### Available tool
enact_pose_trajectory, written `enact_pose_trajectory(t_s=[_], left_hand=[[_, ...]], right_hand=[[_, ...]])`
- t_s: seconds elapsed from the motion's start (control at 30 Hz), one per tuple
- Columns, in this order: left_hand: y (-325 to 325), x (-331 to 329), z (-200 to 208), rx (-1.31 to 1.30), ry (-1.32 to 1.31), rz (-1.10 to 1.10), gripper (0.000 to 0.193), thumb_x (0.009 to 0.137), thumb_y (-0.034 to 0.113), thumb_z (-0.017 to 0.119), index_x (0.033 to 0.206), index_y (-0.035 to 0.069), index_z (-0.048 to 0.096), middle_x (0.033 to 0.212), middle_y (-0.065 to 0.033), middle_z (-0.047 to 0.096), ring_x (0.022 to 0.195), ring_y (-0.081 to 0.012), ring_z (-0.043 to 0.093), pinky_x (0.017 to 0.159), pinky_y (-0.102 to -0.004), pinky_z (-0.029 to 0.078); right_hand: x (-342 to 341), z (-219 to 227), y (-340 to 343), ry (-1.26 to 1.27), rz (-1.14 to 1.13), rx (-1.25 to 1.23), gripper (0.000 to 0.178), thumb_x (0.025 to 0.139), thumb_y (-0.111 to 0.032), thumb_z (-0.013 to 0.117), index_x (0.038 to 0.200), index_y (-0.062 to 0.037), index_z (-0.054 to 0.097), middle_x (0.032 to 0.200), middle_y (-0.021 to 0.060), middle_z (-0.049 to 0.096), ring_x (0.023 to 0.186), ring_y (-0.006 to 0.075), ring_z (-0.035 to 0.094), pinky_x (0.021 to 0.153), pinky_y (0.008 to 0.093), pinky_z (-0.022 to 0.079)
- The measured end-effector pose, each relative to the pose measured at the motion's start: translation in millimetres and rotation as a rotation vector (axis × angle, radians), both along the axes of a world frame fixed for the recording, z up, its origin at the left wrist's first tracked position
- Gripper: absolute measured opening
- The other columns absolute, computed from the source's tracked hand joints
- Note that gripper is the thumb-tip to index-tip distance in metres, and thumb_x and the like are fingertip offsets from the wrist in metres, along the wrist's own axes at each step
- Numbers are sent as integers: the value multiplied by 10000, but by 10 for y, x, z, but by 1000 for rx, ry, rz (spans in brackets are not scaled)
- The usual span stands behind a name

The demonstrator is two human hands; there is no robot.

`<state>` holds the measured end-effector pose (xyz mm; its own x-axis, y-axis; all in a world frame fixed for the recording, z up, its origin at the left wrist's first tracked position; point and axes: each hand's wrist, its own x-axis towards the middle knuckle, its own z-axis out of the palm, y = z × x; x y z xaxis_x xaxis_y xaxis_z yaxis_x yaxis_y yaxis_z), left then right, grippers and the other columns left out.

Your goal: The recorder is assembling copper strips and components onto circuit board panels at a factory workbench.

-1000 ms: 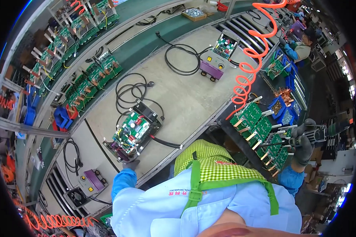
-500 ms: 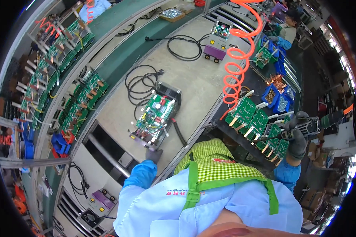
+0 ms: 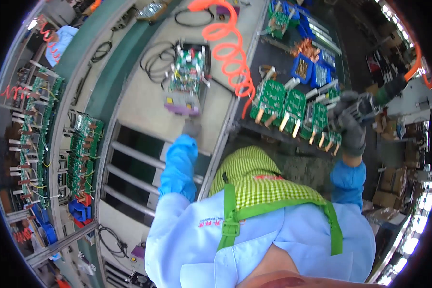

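Note:
An opened electronic power unit [image 3: 183, 105] with a purple front panel and a green circuit board sits on the grey work surface. Just below its purple panel is my grey-gloved left hand [image 3: 192, 128], close to or touching the panel; its fingers are smeared by motion. My right hand [image 3: 353, 134], also gloved, is wrapped round an air screwdriver [image 3: 365, 106] with a dark green rear end and an orange hose. The screwdriver is beside several green circuit boards [image 3: 293, 105] with copper strips, standing in a row. Its tip is not clearly visible.
An orange coiled hose [image 3: 228, 57] hangs across the bench edge. Blue bins [image 3: 302, 68] of small metal parts and copper pieces [image 3: 306, 49] stand behind the boards. Metal rollers [image 3: 132, 178] lie left of my left arm; more boards [image 3: 84, 153] line the left shelf.
The view has shifted, so the power unit and boards appear higher in the picture. My left arm is more outstretched, its hand still by the purple panel. My right hand keeps hold of the air screwdriver.

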<state>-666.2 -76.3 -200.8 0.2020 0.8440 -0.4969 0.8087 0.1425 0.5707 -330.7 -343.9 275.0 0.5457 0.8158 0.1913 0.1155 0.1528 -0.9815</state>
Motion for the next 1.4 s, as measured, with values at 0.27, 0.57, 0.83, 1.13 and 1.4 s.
enact_pose_trajectory(t_s=[0.27, 0.57, 0.83, 1.13, 1.4], left_hand=[[-1130, 338, 1492, -327, -654, -118, 298, 944, 173, 450, 1208, 38, 479, 871, -94, 641, 651, -122, 596, 546, -266, 462], [-1500, 1377, 1952, -425, -991, 71, 263, 912, 121, 510, 1155, 22, 506, 824, -28, 589, 615, -80, 529, 540, -214, 442], [-1257, 1727, 1701, -444, -929, 159, 258, 875, 93, 531, 1125, 31, 537, 826, -38, 594, 648, -90, 565, 594, -223, 489], [-1071, 1987, 1318, -434, -907, -25, 324, 898, 151, 509, 1186, 6, 535, 1054, -67, 591, 937, -130, 558, 850, -255, 445], [-986, 2035, 1253, -969, -1177, 98, 363, 815, 182, 651, 1118, 6, 555, 1113, -94, 563, 1026, -214, 579, 830, -299, 517]], right_hand=[[444, -134, 186, -80, 126, 235, 388, 802, -154, 582, 1142, 16, 506, 876, 124, 636, 828, 222, 632, 742, 349, 526], [625, -563, 710, -61, 248, 389, 343, 817, -54, 598, 1142, 9, 510, 894, 97, 638, 806, 164, 625, 693, 295, 505], [555, -828, 1001, -62, 334, 397, 337, 838, -126, 582, 1136, 13, 508, 875, 111, 643, 797, 193, 637, 696, 326, 529], [498, -1046, 1148, -48, 270, 341, 370, 834, -163, 604, 1154, -2, 511, 864, 112, 642, 817, 210, 634, 720, 352, 525], [395, -1079, 1211, -126, 163, 308, 373, 810, -164, 609, 1137, -2, 533, 860, 112, 641, 783, 223, 638, 703, 360, 542]])
